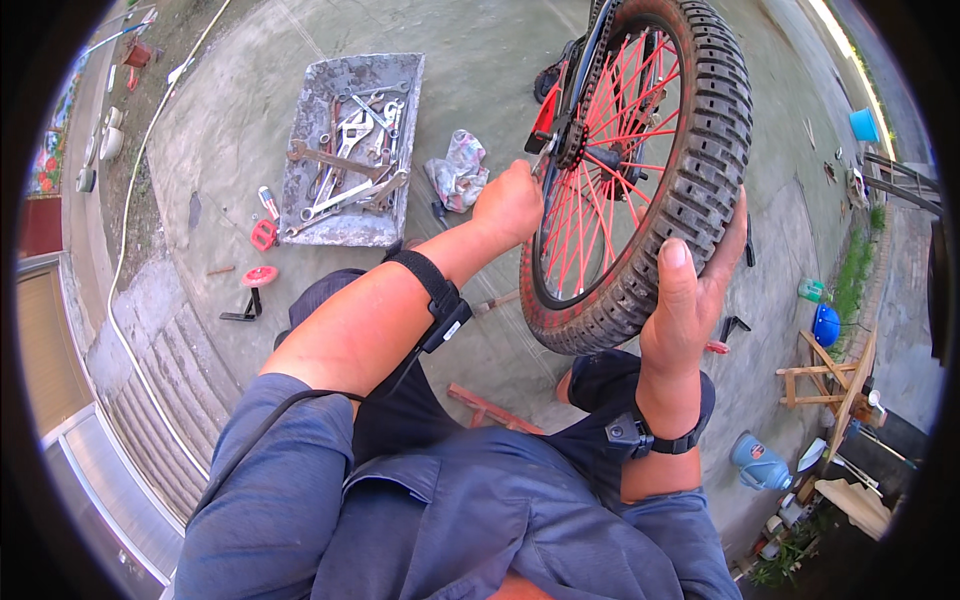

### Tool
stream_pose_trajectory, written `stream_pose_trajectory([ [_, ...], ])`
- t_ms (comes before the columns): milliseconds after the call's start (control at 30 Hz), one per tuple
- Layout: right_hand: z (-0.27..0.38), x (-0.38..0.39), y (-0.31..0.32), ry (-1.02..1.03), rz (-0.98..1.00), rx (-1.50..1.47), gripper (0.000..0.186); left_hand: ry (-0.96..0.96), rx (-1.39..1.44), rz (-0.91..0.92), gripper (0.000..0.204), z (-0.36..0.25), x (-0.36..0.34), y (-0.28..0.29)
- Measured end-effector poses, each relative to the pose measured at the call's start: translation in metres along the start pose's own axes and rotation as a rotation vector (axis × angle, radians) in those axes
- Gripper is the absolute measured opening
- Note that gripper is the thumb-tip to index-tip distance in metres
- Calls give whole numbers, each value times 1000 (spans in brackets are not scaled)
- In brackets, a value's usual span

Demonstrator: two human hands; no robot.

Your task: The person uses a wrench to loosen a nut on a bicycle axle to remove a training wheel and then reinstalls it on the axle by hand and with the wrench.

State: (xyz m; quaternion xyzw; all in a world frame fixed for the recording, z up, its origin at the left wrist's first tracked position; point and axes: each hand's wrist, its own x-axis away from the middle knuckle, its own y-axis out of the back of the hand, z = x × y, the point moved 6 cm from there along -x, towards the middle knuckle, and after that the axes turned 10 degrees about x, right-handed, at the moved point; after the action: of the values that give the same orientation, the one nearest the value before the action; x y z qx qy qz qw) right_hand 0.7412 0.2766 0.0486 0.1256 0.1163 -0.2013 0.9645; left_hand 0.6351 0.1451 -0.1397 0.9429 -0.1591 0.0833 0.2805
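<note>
A bicycle wheel with a knobbly black tire, red spokes and a chain sprocket fills the upper right, still on the bike. My left hand is closed beside the sprocket, on what looks like a small metal tool, mostly hidden by my fingers. My right hand wraps round the tire's right side, thumb on the tread and fingers behind it. Left of the wheel lie a crumpled cloth and a grey metal tray holding several wrenches.
Pedals, crank arms and a red metal piece lie on the concrete. A pale hose runs along the left. At right are a blue bucket, a blue helmet, a wooden stand and a blue jug.
</note>
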Motion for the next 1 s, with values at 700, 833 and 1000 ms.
stream_pose_trajectory([
  [700, -1, -1, 6, -113, 55, -59, 89, -2, -21, 178, 25, -2, -13, -13],
  [833, -2, -2, 7, -117, 55, -51, 90, 36, -20, 210, 26, -4, -7, -14],
  [1000, -2, -3, 7, -118, 55, -49, 91, 6, -55, 181, 27, -9, -6, -13],
])
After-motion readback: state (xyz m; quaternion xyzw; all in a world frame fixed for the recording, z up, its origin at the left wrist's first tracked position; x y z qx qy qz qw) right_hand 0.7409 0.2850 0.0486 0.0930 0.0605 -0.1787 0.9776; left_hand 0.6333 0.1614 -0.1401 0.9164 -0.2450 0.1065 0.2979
